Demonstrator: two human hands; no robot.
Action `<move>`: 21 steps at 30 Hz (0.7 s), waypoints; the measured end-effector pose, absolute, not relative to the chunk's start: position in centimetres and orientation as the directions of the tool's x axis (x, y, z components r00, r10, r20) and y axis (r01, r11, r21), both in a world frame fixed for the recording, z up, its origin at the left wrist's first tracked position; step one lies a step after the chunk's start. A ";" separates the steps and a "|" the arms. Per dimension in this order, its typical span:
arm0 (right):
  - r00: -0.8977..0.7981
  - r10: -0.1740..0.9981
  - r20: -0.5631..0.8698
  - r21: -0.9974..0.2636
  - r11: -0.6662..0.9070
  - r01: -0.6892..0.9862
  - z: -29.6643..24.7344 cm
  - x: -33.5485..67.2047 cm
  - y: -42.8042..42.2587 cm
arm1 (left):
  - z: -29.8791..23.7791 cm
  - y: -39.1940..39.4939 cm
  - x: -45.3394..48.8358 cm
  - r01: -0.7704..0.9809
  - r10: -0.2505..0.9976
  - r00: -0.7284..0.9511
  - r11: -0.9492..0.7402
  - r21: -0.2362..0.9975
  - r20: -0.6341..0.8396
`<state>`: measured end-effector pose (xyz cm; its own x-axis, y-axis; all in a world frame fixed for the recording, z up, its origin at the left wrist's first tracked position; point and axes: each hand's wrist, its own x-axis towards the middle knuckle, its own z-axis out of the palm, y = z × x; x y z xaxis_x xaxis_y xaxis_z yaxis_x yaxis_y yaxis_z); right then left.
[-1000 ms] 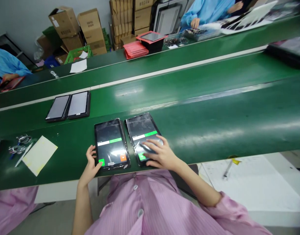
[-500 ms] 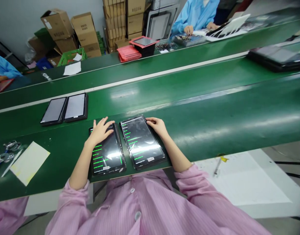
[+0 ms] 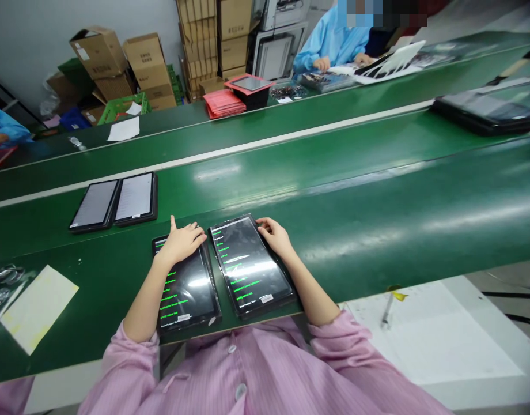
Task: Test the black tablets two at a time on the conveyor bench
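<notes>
Two black tablets with green text lists on their screens lie side by side at the bench's near edge. My left hand (image 3: 181, 242) is over the upper part of the left tablet (image 3: 191, 291), palm down, one finger sticking up and the others reaching toward its right edge. Part of that screen is hidden beneath the hand. At the upper right edge of the right tablet (image 3: 250, 265), my right hand (image 3: 275, 236) has its thumb and bent fingers against the side. A glossy film seems to cover both screens.
Two lit tablets (image 3: 135, 196) lie farther back on the green belt, with more tablets (image 3: 485, 112) at far right. A yellowish paper sheet (image 3: 40, 308) lies at left. Co-workers in blue sleeves (image 3: 321, 46) sit across, near red sheets (image 3: 224, 104). A white shelf (image 3: 438, 328) is below right.
My view has tipped slightly, so the bench appears lower. The fingers of my left hand have drawn closer together near the left tablet's right edge. My right hand stays at the right tablet's edge.
</notes>
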<state>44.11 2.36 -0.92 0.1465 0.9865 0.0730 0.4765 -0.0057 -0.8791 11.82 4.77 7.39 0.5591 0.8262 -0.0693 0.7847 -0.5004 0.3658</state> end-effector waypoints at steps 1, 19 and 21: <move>0.138 0.988 0.067 -0.883 -0.006 0.470 -0.9 44.1 2.3 | 7.4 4.8 11.7 0.782 0.827 0.557 -0.492 0.384 -0.074; 0.215 0.976 0.024 -0.801 -0.110 0.589 0.2 45.2 -3.6 | 5.5 -5.4 16.7 -0.032 0.789 0.413 0.512 0.859 -0.455; 0.215 0.976 -0.041 -0.828 -0.154 0.539 0.2 45.2 -5.4 | 4.5 -7.7 18.0 -0.183 0.748 0.390 0.635 0.750 -0.537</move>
<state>45.21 -5.45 0.17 0.2147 0.9758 -0.0413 0.5387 -0.1536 -0.8284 17.97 -7.73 4.52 0.3902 0.7476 -0.5374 -0.1834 0.6351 0.7503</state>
